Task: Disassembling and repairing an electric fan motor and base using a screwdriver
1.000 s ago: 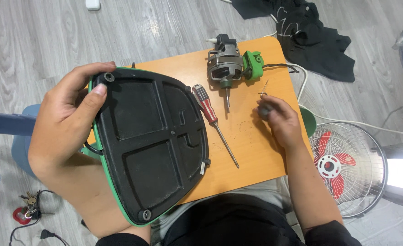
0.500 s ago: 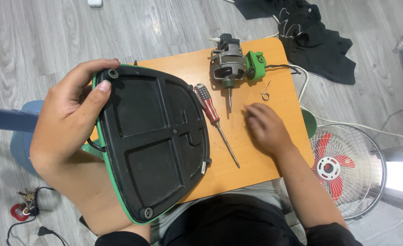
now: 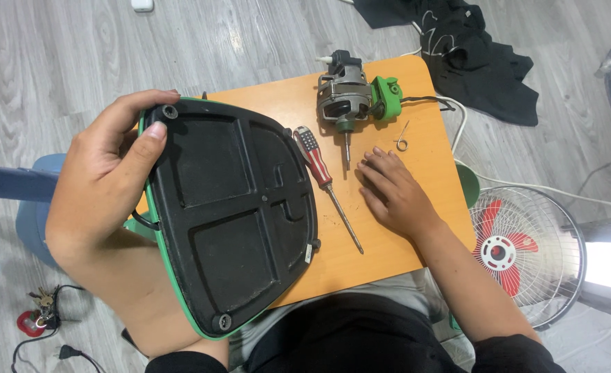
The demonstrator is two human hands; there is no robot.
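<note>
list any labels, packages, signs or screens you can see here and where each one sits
Small white label: a narrow rectangular sticker on the right edge of the black fan base, which the left hand holds; its print is too small to make out.
No packages, signs or screens show.

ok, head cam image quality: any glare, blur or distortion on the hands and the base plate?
Head view: even, soft light with faint shadows; the black base plate in the left hand is sharp, ribs and screw wells readable. The right hand, flat on the orange table by the screwdriver, shows no motion blur. One blown-out bright strip at the right edge; mild wide-angle stretch toward the corners.
</note>
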